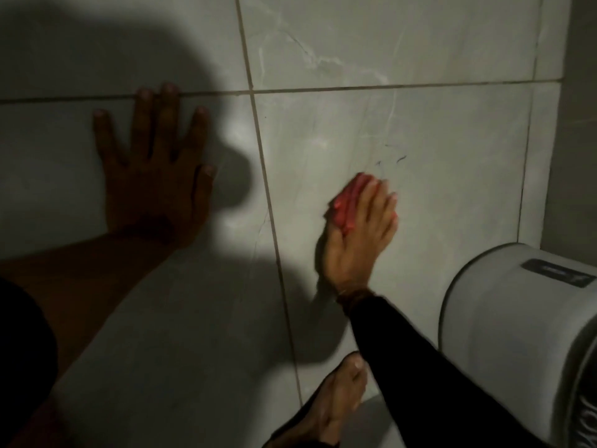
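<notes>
Surface under inspection: grey marbled tiled surface [420, 140], divided by dark grout lines [268, 189]. Lighting is uneven, and a heavy shadow [97, 43] covers the left part of the view.

Left hand [155, 189]: laid flat on the tile in the shadowed area, palm down, fingers straight and spread, with the fingertips reaching the horizontal grout joint. It holds nothing. The forearm is bare.

Right hand [358, 240]: well apart from the left, on the lit tile beyond the vertical joint. It holds a red pad [347, 202] against the tile, with the fingers lying over the pad's top and the thumb at its side. The pad is blurred, so it cannot be determined whether it is a cloth or a sponge. A black sleeve [420, 357] covers the arm to the wrist, where a dark band [350, 297] sits.

Noted just beyond the right fingertips: a few thin dark marks [394, 158] on the tile.

Other items: a white rounded appliance [517, 334] at the right edge, bearing a dark label [559, 273] on top; the text is illegible. What appears to be a bare foot [336, 402] rests at the lower edge, beside the sleeve
</notes>
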`<state>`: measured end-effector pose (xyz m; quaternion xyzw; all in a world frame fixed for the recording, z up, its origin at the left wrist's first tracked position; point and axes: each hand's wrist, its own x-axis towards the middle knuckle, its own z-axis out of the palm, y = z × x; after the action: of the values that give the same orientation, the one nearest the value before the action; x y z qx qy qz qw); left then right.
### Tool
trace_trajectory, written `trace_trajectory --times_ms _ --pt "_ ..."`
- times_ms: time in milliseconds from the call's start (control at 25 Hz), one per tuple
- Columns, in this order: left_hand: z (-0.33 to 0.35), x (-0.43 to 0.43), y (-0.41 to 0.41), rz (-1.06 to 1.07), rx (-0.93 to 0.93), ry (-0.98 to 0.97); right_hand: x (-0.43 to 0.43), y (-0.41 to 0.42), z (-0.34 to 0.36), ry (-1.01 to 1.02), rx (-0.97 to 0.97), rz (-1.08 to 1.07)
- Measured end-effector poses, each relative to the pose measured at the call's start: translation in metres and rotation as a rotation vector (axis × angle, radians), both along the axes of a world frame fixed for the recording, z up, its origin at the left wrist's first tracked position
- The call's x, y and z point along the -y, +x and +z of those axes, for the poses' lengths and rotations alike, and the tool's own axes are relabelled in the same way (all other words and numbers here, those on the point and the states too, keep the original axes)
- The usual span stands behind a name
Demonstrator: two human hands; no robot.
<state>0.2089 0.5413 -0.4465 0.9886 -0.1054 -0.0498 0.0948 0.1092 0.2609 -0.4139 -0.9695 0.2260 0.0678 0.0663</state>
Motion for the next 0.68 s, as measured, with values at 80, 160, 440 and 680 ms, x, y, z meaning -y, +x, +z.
trace_trajectory --times_ms 80,160,440,680 --pt "0.001 0.002 -0.002 0.015 0.003 -0.005 -0.019 -0.046 -0.001 0.009 -0.107 0.200" --pt "0.001 0.002 -0.002 0.020 0.005 0.009 -0.015 -0.092 0.013 0.044 -0.192 0.167" --pt "-0.003 0.002 -0.002 0.018 0.014 -0.004 0.086 0.109 0.000 0.046 -0.009 -0.279" --pt "0.010 0.003 -0.002 0.027 -0.020 -0.010 0.061 -0.007 0.016 0.103 -0.154 0.093"
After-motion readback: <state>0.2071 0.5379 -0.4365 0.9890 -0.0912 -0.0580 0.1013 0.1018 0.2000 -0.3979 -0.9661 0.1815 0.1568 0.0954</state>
